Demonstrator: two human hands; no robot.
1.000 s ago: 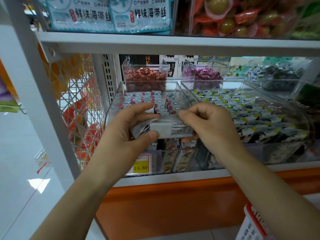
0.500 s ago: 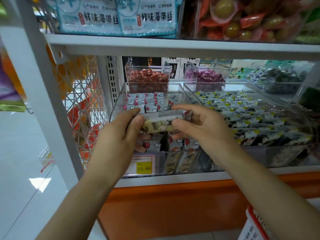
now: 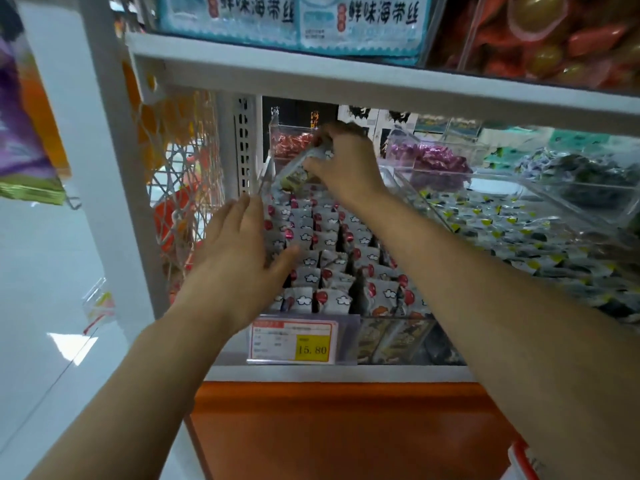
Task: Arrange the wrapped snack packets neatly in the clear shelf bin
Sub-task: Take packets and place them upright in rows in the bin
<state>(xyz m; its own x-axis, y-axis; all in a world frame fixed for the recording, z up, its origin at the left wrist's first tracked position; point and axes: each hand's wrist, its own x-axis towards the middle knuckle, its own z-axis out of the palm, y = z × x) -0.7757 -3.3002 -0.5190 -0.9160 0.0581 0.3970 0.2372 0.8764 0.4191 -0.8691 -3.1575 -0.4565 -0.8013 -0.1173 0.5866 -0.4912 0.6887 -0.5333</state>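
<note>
Snack packet (image 3: 297,169) in right hand (image 3: 348,168) (tilted)

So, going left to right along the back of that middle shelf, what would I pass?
tub of red sweets → right hand pinching a packet → tub of purple sweets → tub of dark-wrapped sweets

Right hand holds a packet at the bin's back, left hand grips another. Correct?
No. The left hand grips nothing: its fingers are straight, over the left of the bin. The right hand does hold a packet at its back, per the head view.
</note>
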